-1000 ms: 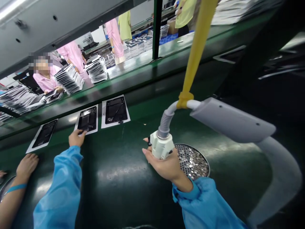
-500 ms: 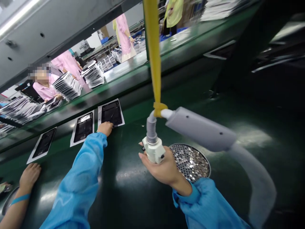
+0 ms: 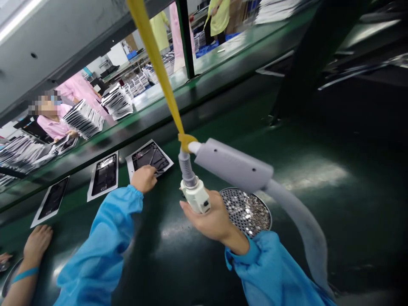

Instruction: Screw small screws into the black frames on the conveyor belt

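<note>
My right hand (image 3: 212,216) is closed around a white hand tool (image 3: 196,194), which joins a ribbed grey hose and hangs from a yellow strap (image 3: 161,72). The tool's working end is hidden. My left hand (image 3: 145,178), fingers bent, grips the near edge of a black tablet panel (image 3: 145,158) with a white border. That panel lies turned on the green bench. A thin strip or tool, too small to name, shows on it. Beside my right wrist, partly covered by it, stands a round perforated metal dish (image 3: 251,212) with many small shiny pieces.
Two similar panels, one (image 3: 103,175) and another (image 3: 52,202), lie to the left. A co-worker's hand (image 3: 38,242) rests near the farther one. Panels stand stacked (image 3: 84,119) beyond the ledge. A grey sleeve (image 3: 234,163) and a thick hose (image 3: 302,221) cross the right side.
My left hand has shifted slightly right, and the panel by it has turned on the bench. My right hand still holds the white tool. The whole view has shifted, with the strap now leaning more.
</note>
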Motion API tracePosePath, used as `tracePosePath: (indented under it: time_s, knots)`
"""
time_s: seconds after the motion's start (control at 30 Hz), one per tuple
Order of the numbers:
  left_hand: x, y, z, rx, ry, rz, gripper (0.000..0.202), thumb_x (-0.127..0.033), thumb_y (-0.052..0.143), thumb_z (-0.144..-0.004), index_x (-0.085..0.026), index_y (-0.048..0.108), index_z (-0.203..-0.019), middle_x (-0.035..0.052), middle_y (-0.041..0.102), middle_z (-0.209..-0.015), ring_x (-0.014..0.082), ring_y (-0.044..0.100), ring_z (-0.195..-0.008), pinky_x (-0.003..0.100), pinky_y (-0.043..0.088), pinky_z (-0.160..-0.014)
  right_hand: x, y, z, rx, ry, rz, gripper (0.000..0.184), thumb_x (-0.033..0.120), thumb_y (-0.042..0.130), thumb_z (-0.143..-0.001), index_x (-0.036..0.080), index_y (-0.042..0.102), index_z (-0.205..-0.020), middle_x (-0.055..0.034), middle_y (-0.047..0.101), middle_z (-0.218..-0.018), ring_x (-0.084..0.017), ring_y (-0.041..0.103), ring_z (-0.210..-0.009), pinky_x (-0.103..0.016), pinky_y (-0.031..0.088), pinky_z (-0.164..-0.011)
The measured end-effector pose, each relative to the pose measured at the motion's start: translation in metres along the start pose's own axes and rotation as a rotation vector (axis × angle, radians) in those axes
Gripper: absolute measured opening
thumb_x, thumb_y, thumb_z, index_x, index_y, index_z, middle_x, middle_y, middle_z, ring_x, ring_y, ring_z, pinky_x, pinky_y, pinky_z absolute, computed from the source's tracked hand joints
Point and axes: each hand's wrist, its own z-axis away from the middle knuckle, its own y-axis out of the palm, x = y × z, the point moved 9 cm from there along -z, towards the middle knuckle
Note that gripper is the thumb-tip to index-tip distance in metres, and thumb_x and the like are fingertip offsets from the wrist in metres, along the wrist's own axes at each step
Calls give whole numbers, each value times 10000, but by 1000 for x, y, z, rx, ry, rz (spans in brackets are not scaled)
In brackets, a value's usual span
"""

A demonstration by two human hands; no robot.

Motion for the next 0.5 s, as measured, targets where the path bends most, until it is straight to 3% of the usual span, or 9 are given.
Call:
tracePosePath:
  time_s: [0.13,0.27,0.4,0.5]
  knots:
    - [-55,6,45,94,109,-60,176,-149,491,-834,-165,656,-894,95,656,-910,229,631,-866,324,524,-721,-10,-5,-2,-2,58,-5,166,282,657,-730,173,663,-855,28,566,-515,-119,519,-418,-231,438,-409]
    - [-103,7,99,133,216,-33,165,-120,481,-851,-160,631,-907,80,634,-897,233,606,-856,336,525,-712,-13,-19,-6,-60,53,29,127,274,682,-720,185,596,-692,21,575,-547,-132,565,-495,-243,478,-478]
    - [-133,18,137,97,275,25,152,-137,486,-883,-163,633,-909,65,638,-869,232,605,-797,352,530,-660,-16,-31,-10,-123,72,70,233,252,697,-699,202,519,-557,6,570,-524,-185,631,-607,-280,524,-556]
    - [-141,25,149,-6,293,125,142,-179,514,-892,-165,654,-909,56,653,-826,221,614,-761,341,529,-630,-18,-37,-13,-136,90,83,246,253,712,-686,208,524,-535,1,575,-511,-209,655,-645,-321,551,-614]
